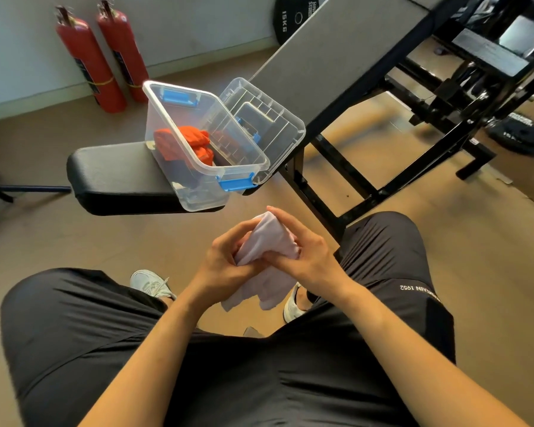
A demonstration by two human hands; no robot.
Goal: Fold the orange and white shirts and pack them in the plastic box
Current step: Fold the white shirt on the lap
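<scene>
A bunched white shirt (267, 238) is pressed between both my hands, held in the air above my knees. My left hand (224, 260) grips its left side and my right hand (305, 245) wraps its right side; loose cloth hangs below them. The clear plastic box (167, 124) with blue latches stands open on the black bench seat (111, 167), just ahead of my hands. Inside it lies the folded orange shirt (185, 143). The box's clear lid (265, 118) leans behind the box on the right.
Two red fire extinguishers (99, 57) stand against the wall at the back left. The bench's grey backrest (346, 50) rises to the right, with its black frame (444, 97) and weight plates (518, 134) behind. My legs in black shorts fill the foreground.
</scene>
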